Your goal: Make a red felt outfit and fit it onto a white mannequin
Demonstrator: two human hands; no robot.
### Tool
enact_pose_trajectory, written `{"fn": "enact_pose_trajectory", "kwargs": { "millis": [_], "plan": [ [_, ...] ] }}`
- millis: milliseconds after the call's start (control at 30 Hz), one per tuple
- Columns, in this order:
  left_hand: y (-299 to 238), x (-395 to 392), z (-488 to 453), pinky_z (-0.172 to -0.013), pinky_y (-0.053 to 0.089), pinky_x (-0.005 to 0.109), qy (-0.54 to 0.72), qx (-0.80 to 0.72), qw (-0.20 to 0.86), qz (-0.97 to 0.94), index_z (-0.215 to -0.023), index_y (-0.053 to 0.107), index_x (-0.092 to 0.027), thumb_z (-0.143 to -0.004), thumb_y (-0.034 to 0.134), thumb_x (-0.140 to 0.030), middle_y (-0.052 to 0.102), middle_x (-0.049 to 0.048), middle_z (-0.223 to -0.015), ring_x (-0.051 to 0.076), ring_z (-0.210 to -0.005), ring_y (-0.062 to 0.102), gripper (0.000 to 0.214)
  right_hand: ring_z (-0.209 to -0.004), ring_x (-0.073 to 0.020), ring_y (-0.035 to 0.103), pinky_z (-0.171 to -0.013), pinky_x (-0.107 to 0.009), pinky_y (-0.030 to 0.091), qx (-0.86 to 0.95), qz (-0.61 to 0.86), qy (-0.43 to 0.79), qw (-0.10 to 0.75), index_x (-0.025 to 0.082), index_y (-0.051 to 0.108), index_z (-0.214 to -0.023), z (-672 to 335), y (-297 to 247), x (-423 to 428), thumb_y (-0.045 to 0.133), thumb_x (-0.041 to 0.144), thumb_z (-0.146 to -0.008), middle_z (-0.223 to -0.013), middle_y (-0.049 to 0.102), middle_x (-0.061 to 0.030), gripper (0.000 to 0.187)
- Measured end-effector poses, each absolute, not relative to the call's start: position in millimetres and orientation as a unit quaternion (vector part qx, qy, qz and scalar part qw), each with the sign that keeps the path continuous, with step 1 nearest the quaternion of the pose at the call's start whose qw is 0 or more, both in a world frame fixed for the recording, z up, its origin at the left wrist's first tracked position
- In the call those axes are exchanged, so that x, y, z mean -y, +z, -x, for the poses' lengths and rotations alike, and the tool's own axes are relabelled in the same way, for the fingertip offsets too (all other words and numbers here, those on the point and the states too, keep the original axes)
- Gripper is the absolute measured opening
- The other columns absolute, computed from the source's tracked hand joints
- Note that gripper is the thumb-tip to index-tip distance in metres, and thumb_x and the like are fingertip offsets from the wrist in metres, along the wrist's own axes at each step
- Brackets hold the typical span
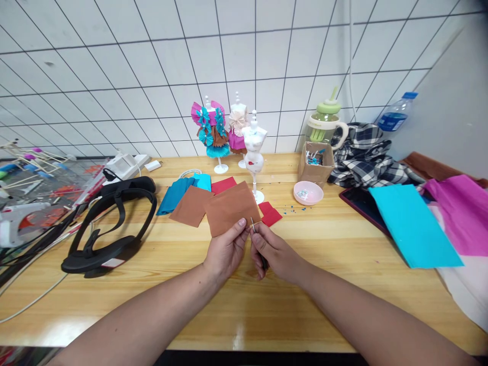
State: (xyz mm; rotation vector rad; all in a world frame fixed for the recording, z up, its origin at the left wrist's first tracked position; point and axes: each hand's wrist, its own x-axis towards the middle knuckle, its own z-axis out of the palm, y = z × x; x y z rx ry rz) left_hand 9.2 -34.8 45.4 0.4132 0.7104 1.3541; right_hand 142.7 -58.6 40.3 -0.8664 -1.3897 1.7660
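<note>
Left hand (227, 248) pinching brown sheet (232, 208); right hand (277, 249) curled round scissors (264, 262), apparently.

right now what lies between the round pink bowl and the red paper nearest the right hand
Tiny blue scraps on the pale wooden table, in the head view.

The held sheet (231, 208) is brown, the bowl (315, 200) pale pink, the crumpled cloth (362, 157) dark-and-white plaid.

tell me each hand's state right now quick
Left hand: closed, holding the brown paper sheet.
Right hand: closed, holding black-handled scissors at the sheet's edge.
</note>
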Motion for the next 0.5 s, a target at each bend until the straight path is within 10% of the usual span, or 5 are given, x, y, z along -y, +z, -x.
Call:
{"fn": "enact_pose_trajectory", "kwargs": {
  "millis": [500],
  "plan": [
    [44.6,33.5,-7.5,-0.065,0.051,0.021,0.590,-0.340,0.698,-0.221,-0.071,0.063,-0.014,-0.068,0.079,-0.014,0.065,-0.0017,-0.065,0.009,-0.062,0.062,0.016,-0.042,-0.0063,0.047,-0.047,-0.027,0.056,0.490,0.305,0.743,0.339,0.024,0.038,-0.093,-144.2,38.9,58.1,0.043,0.059,-0.092,-0.059,0.048,0.0107,0.036]
  ]
}}
